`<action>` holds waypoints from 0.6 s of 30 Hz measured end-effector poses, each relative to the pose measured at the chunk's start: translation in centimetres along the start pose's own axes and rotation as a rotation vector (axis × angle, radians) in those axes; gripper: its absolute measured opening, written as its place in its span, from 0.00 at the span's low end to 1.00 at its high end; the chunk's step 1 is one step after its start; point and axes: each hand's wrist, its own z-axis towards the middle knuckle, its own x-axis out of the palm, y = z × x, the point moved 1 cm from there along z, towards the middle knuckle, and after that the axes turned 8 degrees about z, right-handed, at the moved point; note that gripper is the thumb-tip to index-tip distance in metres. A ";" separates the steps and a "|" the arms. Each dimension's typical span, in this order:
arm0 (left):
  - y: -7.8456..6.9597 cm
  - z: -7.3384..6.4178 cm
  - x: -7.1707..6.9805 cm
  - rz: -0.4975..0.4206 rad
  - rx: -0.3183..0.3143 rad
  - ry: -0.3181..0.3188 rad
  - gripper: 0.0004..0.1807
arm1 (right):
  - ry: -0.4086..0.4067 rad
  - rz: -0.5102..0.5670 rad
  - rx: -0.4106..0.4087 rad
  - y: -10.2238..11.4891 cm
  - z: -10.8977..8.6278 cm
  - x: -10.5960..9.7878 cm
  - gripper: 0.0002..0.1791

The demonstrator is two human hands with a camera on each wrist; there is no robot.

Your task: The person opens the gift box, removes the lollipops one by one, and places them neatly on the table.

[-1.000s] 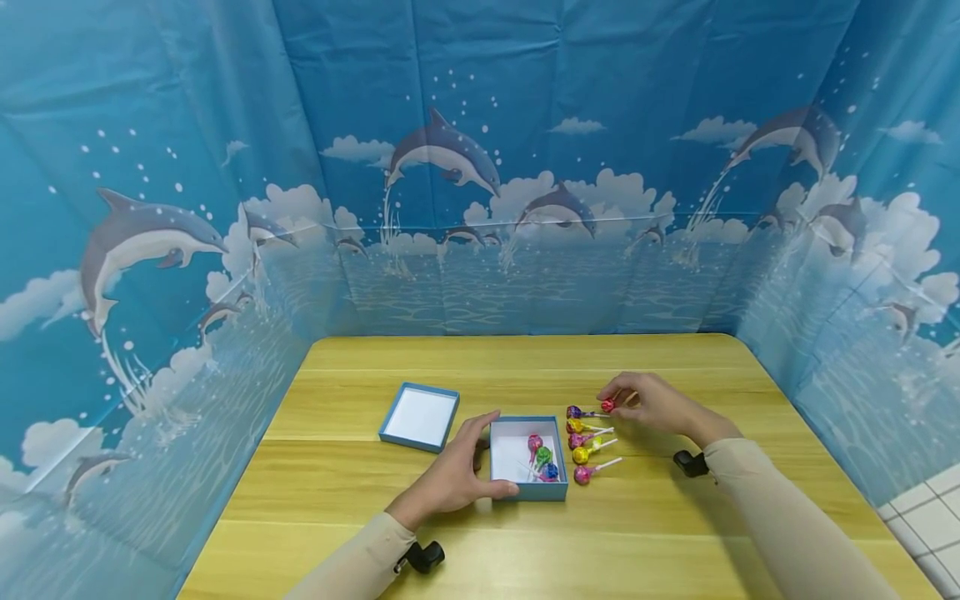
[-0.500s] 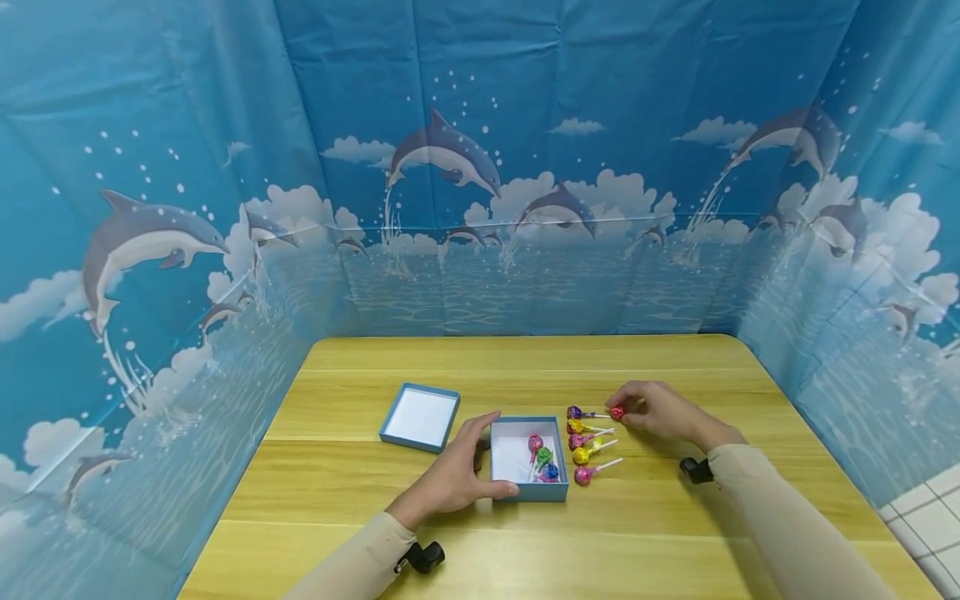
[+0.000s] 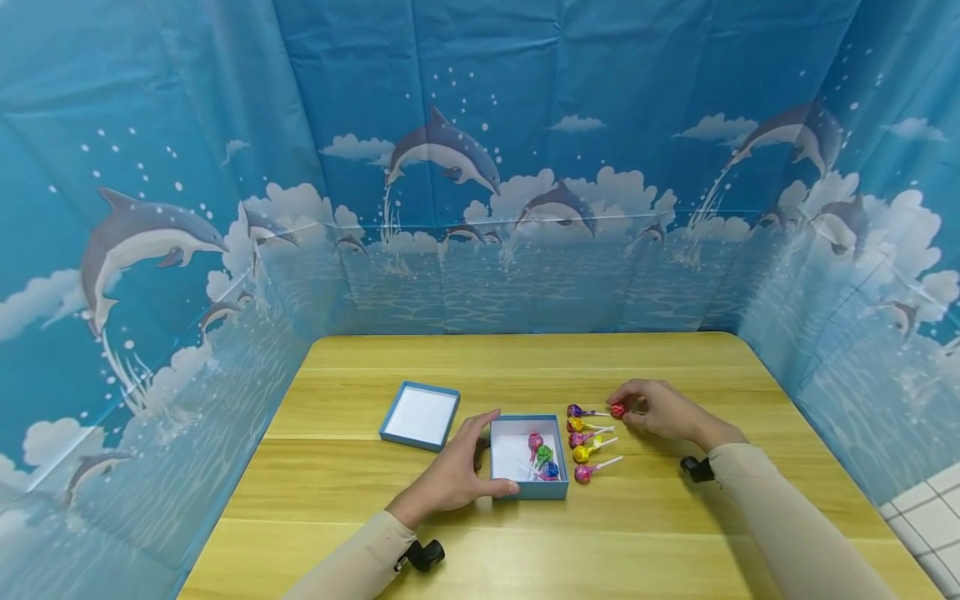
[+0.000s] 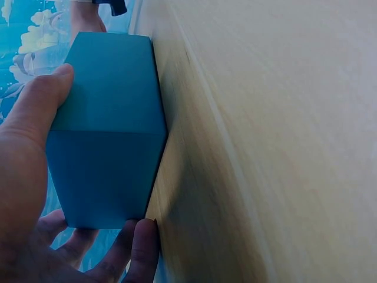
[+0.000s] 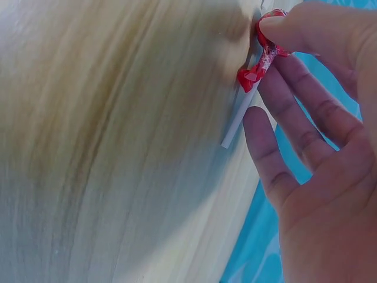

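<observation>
My left hand (image 3: 450, 473) grips the left end of a blue box (image 3: 528, 490), thumb on its near wall and fingers round the far side. In the left wrist view the thumb lies along the blue box wall (image 4: 106, 177). Inside sit several lollipops, among them a pink one (image 3: 535, 442), a green one (image 3: 543, 455) and a blue one (image 3: 551, 472). To the right, my right hand (image 3: 663, 410) pinches the head of a red-wrapped lollipop (image 5: 268, 44) between thumb and fingers. Its white stick points down along the palm side, close over the table.
Between box and right hand lies a column of lollipops: a purple one (image 3: 574, 411), an orange one (image 3: 575, 425), a yellow one (image 3: 581, 454), and pink ones such as the nearest (image 3: 583, 474). The box lid (image 3: 422, 415) lies upturned at the left on the wooden table (image 3: 330, 492).
My right hand has shifted slightly to the right with the red lollipop, then held still over the last half second. The left hand and the box have stayed in place.
</observation>
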 end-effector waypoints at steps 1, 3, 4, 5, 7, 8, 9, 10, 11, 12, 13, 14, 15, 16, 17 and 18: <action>0.0 0.0 0.0 -0.002 -0.001 0.000 0.67 | 0.000 0.003 0.001 0.0 0.0 0.0 0.17; 0.0 0.0 0.0 -0.004 -0.002 0.002 0.67 | 0.000 0.005 0.000 0.0 -0.1 0.0 0.17; 0.0 0.0 0.0 -0.004 -0.003 0.002 0.67 | 0.002 0.009 -0.004 0.0 -0.1 -0.1 0.18; 0.0 0.0 0.0 -0.005 -0.004 0.003 0.66 | 0.003 0.011 -0.007 0.0 -0.2 -0.1 0.18; 0.0 0.0 0.0 -0.006 -0.004 0.003 0.66 | 0.000 0.015 -0.016 0.1 -0.2 -0.2 0.19; 0.0 0.0 0.0 -0.008 -0.003 0.004 0.66 | -0.002 0.016 -0.023 0.1 -0.2 -0.2 0.19; -0.1 0.0 0.0 -0.008 -0.002 0.003 0.66 | -0.005 0.014 -0.032 0.2 -0.2 -0.2 0.19; -0.1 0.0 0.0 -0.007 -0.002 0.002 0.66 | -0.009 0.013 -0.041 0.3 -0.2 -0.3 0.19; 0.0 0.0 0.0 -0.008 0.000 0.002 0.66 | -0.015 0.009 -0.049 0.4 -0.2 -0.3 0.20; 0.0 0.0 0.0 -0.009 0.001 0.001 0.67 | -0.021 0.002 -0.058 0.6 -0.2 -0.3 0.20; 0.0 0.0 0.0 -0.008 0.002 0.001 0.67 | -0.027 -0.009 -0.067 0.8 -0.2 -0.3 0.20; 0.0 0.0 0.0 -0.007 0.002 0.000 0.67 | -0.034 -0.023 -0.076 1.0 -0.1 -0.3 0.19; 0.0 0.0 0.0 -0.007 0.001 0.000 0.67 | -0.041 -0.041 -0.086 1.2 -0.1 -0.3 0.19; 0.0 0.0 0.1 -0.008 0.000 0.000 0.67 | -0.049 -0.059 -0.093 1.4 -0.1 -0.2 0.19; -0.1 0.0 0.1 -0.008 -0.001 0.001 0.67 | -0.057 -0.080 -0.104 1.6 0.0 -0.2 0.19; -0.1 0.0 0.1 -0.007 -0.002 0.001 0.67 | -0.062 -0.099 -0.114 1.8 0.1 -0.1 0.18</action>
